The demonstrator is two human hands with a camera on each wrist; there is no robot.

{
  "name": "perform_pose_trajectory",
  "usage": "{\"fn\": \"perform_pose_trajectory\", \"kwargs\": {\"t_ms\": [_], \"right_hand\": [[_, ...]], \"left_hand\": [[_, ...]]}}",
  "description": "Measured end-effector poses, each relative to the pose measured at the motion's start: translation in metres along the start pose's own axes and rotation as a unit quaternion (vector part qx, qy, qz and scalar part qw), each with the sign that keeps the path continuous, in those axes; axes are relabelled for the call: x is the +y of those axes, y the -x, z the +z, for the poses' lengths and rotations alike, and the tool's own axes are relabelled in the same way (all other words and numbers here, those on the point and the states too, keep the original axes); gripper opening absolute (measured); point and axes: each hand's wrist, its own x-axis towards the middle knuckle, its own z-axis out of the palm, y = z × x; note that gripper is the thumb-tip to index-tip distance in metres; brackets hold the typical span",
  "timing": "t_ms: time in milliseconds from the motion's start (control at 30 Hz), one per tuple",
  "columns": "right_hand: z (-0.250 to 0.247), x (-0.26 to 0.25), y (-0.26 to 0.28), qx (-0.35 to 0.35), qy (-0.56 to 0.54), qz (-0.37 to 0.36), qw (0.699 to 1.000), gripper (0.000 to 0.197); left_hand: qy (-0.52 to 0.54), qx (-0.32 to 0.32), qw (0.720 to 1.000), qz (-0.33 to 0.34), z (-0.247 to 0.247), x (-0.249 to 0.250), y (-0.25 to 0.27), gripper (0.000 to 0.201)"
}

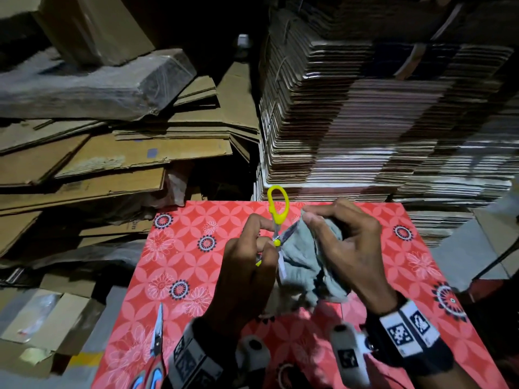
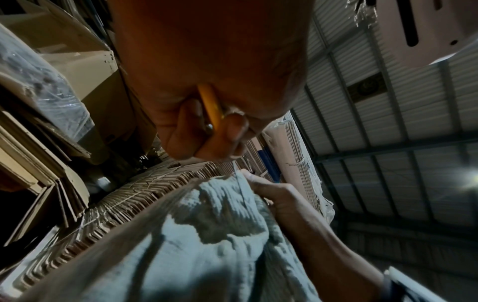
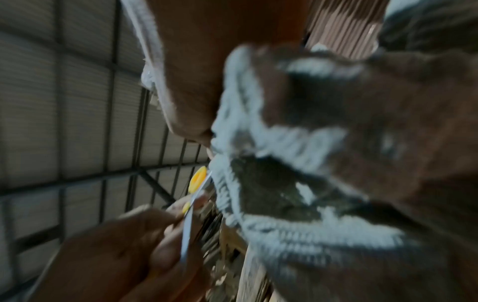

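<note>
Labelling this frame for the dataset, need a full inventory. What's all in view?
yellow scissors: 1, yellow handles, steel blades spread; in the left hand, blade against the cloth
cloth: 1, pale grey-blue knit; bunched in the right hand above the table
second scissors: 1, blue-and-red handles; lying on the table's near left
table: 1, red with a white and dark flower print; centre
flat cardboard stack: 1 tall bundle, brown; behind the table on the right
loose cardboard sheets: several, brown; piled on the left
wrapped bundle: 1, grey; on top of the left pile
wrist bands: 2, white with black markers; one on each wrist
left hand: grips the scissors
right hand: holds the cloth
</note>
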Motion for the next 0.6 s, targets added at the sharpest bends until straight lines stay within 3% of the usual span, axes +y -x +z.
{"fn": "perform_pose_trajectory", "kwargs": {"t_ms": [133, 233, 367, 600], "right_hand": [[0.003, -0.004, 0.007, -0.057, -0.003, -0.020, 0.998, 0.007], [-0.017, 0.014, -0.013, -0.017, 0.005, 0.032, 0.999, 0.004], [-0.036, 0.013, -0.015, 0.035, -0.070, 0.083, 0.993, 0.007], [-0.027, -0.018, -0.003, -0.003, -0.051, 0.013, 0.999, 0.028]], "left_hand": [[-0.002, -0.008, 1.000, 0.017, 0.000, -0.002, 0.000, 0.019], [0.007, 0.004, 1.000, 0.012, 0.001, 0.000, -0.001, 0.023], [0.017, 0.018, 1.000, 0.018, -0.003, 0.000, -0.001, 0.019], [-0.001, 0.033, 0.999, 0.025, 0.000, 0.000, -0.003, 0.024]]}}
